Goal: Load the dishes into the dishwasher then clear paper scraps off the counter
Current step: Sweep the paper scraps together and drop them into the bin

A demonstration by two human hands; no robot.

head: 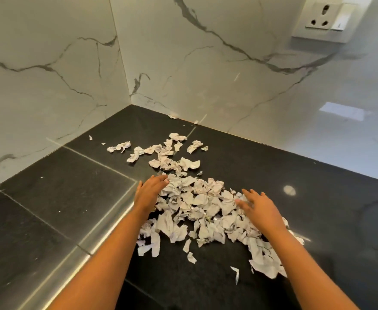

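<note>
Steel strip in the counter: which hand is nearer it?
Left. The left hand sits right beside the steel strip; the right hand rests on the paper scraps, across the pile from it.

1. Paper scraps (197, 198) covered the middle of the table (284, 175) in a wide heap, thickest between the left grip (149, 191) and the right grip (259, 209), which rested on its two sides.
2. A thinner trail of scraps ran toward the far corner, where the left wall (49, 86) and the back wall (228, 74) met and closed the way.
3. Right of the heap, dark table lay bare up to the back wall.
4. Left of the heap, bare surface ran across a metal strip (107, 222) to the left wall.
5. Near the front edge, only a few loose scraps lay between the forearms.
6. A socket (322, 16) sat high on the back wall, well above the table.
</note>
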